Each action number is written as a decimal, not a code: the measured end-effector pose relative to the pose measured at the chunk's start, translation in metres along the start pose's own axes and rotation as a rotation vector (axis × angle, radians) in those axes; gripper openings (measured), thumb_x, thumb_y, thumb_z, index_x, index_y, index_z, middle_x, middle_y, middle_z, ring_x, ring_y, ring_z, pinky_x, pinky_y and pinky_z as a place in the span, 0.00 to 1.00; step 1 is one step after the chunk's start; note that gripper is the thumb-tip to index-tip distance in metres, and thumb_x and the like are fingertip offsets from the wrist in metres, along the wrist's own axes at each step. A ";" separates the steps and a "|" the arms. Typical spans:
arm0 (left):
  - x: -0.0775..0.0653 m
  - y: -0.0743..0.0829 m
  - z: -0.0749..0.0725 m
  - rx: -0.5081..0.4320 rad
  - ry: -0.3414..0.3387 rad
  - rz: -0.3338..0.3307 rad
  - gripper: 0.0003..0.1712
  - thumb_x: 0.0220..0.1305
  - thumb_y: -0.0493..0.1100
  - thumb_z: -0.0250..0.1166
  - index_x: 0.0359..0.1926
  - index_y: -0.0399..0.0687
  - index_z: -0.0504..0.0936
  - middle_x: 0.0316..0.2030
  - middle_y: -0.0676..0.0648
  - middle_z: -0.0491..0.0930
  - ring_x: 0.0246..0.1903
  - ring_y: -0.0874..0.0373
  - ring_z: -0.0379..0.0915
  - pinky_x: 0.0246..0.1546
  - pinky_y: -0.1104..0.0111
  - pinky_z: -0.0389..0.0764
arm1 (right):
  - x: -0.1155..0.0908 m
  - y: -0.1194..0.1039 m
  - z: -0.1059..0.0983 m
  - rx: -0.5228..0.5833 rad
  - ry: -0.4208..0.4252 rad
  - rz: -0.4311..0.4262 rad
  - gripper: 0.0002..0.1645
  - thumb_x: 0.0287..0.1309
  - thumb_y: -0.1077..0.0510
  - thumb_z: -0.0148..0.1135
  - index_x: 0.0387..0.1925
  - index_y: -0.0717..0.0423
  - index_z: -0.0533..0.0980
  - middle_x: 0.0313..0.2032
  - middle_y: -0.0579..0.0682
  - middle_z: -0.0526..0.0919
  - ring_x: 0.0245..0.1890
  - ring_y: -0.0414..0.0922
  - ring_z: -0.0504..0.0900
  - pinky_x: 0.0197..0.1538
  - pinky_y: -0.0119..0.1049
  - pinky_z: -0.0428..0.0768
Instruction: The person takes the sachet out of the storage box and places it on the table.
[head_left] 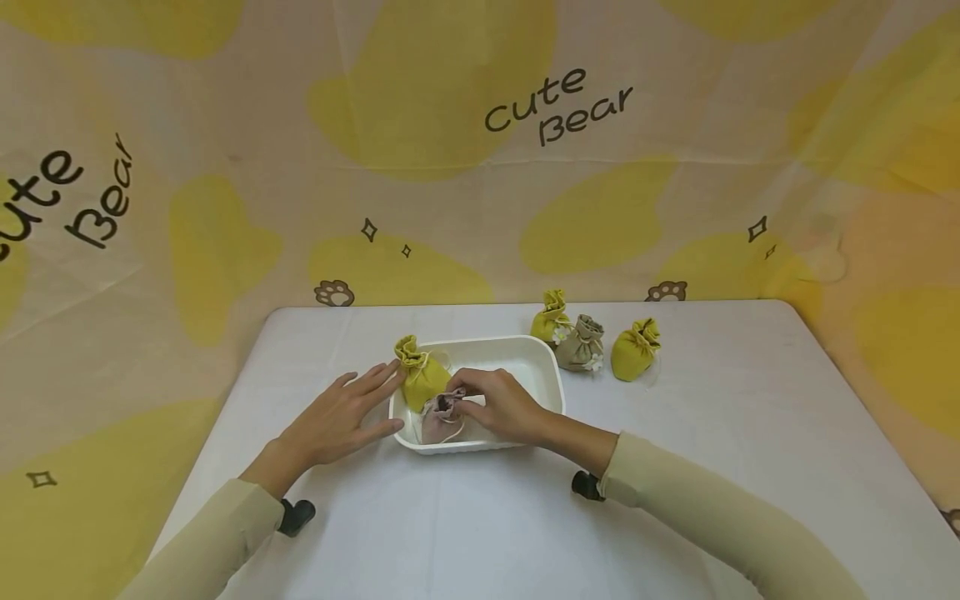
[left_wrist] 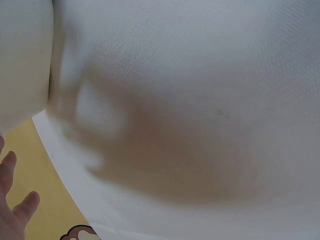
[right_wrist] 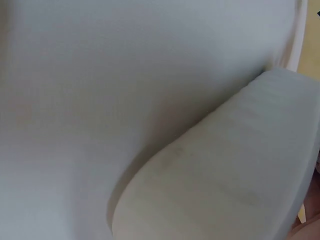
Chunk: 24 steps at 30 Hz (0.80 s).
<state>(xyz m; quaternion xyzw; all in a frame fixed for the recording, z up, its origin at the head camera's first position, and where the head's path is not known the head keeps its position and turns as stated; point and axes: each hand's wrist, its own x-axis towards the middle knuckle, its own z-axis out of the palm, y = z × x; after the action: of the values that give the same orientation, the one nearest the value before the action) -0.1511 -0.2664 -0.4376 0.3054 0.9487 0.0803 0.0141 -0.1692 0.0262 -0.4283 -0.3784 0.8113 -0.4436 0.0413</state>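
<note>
A white tray [head_left: 536, 375] sits on the table, its outer wall [right_wrist: 215, 175] filling much of the right wrist view. Inside its left end stands a yellow drawstring pouch [head_left: 424, 385]. In front of that is a pale pink drawstring pouch [head_left: 439, 427], upright in the tray. My right hand [head_left: 506, 406] pinches the pink pouch by its gathered neck. At the tray's left end, my left hand [head_left: 337, 421] has its fingers extended, fingertips right at the rim and the yellow pouch. Only part of the left hand [left_wrist: 12, 205] shows at the edge of the left wrist view.
Behind the tray's right corner stand a yellow pouch [head_left: 551, 317] and a beige pouch [head_left: 580, 344] with a white flower. Another yellow pouch [head_left: 636, 350] is farther right. A white cloth covers the table [head_left: 712, 400], and a patterned yellow curtain [head_left: 450, 192] hangs behind.
</note>
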 end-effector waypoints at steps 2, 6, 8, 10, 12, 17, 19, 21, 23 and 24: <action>0.000 0.000 0.000 0.000 0.001 0.002 0.44 0.70 0.68 0.52 0.78 0.51 0.56 0.76 0.46 0.53 0.74 0.45 0.53 0.68 0.43 0.60 | 0.001 0.000 -0.003 0.021 0.011 -0.006 0.08 0.61 0.67 0.66 0.42 0.56 0.80 0.43 0.49 0.88 0.48 0.43 0.86 0.54 0.33 0.80; 0.001 0.000 0.000 0.003 0.009 0.010 0.44 0.70 0.67 0.52 0.78 0.51 0.56 0.76 0.45 0.54 0.73 0.45 0.54 0.67 0.42 0.60 | 0.001 -0.001 -0.011 0.034 0.039 -0.018 0.07 0.61 0.68 0.65 0.41 0.57 0.80 0.42 0.50 0.88 0.47 0.44 0.87 0.54 0.33 0.81; 0.001 0.000 0.000 0.006 0.013 0.014 0.44 0.70 0.67 0.53 0.78 0.50 0.56 0.76 0.45 0.54 0.73 0.44 0.54 0.67 0.42 0.60 | 0.001 -0.002 -0.016 0.046 0.050 -0.017 0.07 0.61 0.69 0.64 0.40 0.58 0.79 0.41 0.51 0.88 0.46 0.45 0.87 0.53 0.33 0.81; 0.001 0.000 0.000 0.008 0.019 0.018 0.44 0.70 0.67 0.53 0.77 0.49 0.57 0.76 0.44 0.55 0.73 0.43 0.55 0.67 0.41 0.61 | 0.001 -0.002 -0.021 0.054 0.061 -0.015 0.07 0.61 0.69 0.64 0.40 0.58 0.79 0.40 0.51 0.88 0.46 0.45 0.87 0.53 0.32 0.81; 0.001 0.001 0.000 0.008 0.021 0.018 0.44 0.70 0.67 0.53 0.77 0.49 0.57 0.76 0.44 0.55 0.72 0.43 0.55 0.66 0.41 0.61 | 0.001 -0.003 -0.027 0.066 0.068 -0.012 0.07 0.61 0.70 0.64 0.40 0.59 0.79 0.40 0.51 0.87 0.46 0.45 0.86 0.53 0.31 0.80; 0.000 0.002 0.000 0.013 0.011 0.008 0.45 0.70 0.68 0.53 0.77 0.50 0.56 0.76 0.44 0.55 0.73 0.44 0.54 0.66 0.41 0.61 | -0.002 -0.005 -0.044 0.046 0.099 -0.009 0.07 0.60 0.70 0.65 0.40 0.60 0.80 0.40 0.53 0.87 0.44 0.46 0.87 0.51 0.31 0.81; 0.000 0.002 0.000 0.015 0.010 0.006 0.45 0.70 0.67 0.53 0.77 0.50 0.56 0.76 0.44 0.55 0.73 0.44 0.54 0.66 0.41 0.61 | -0.004 -0.006 -0.052 0.029 0.115 -0.001 0.08 0.60 0.70 0.66 0.40 0.61 0.80 0.40 0.53 0.87 0.43 0.47 0.87 0.50 0.32 0.83; 0.000 0.002 0.001 0.015 0.012 0.005 0.45 0.70 0.67 0.53 0.77 0.49 0.57 0.76 0.43 0.55 0.73 0.43 0.55 0.66 0.41 0.61 | -0.006 -0.007 -0.061 0.020 0.129 0.008 0.08 0.59 0.70 0.66 0.41 0.61 0.80 0.41 0.54 0.86 0.43 0.48 0.87 0.49 0.35 0.83; 0.000 0.002 0.001 0.016 0.014 0.004 0.45 0.70 0.68 0.53 0.77 0.49 0.57 0.76 0.43 0.55 0.73 0.43 0.55 0.66 0.41 0.62 | -0.009 -0.009 -0.071 0.006 0.138 0.019 0.08 0.59 0.70 0.66 0.41 0.61 0.80 0.41 0.54 0.86 0.43 0.48 0.87 0.48 0.37 0.84; 0.000 0.002 0.001 0.017 0.015 0.005 0.45 0.70 0.68 0.53 0.77 0.49 0.57 0.76 0.43 0.55 0.73 0.43 0.55 0.66 0.41 0.62 | -0.011 -0.010 -0.076 -0.005 0.142 0.021 0.09 0.59 0.70 0.66 0.42 0.61 0.79 0.41 0.54 0.86 0.43 0.48 0.87 0.49 0.37 0.84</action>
<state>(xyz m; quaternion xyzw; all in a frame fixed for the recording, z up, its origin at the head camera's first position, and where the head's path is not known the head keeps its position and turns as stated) -0.1498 -0.2645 -0.4383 0.3075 0.9486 0.0746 0.0042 -0.1864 0.0823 -0.3780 -0.3379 0.8172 -0.4668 -0.0126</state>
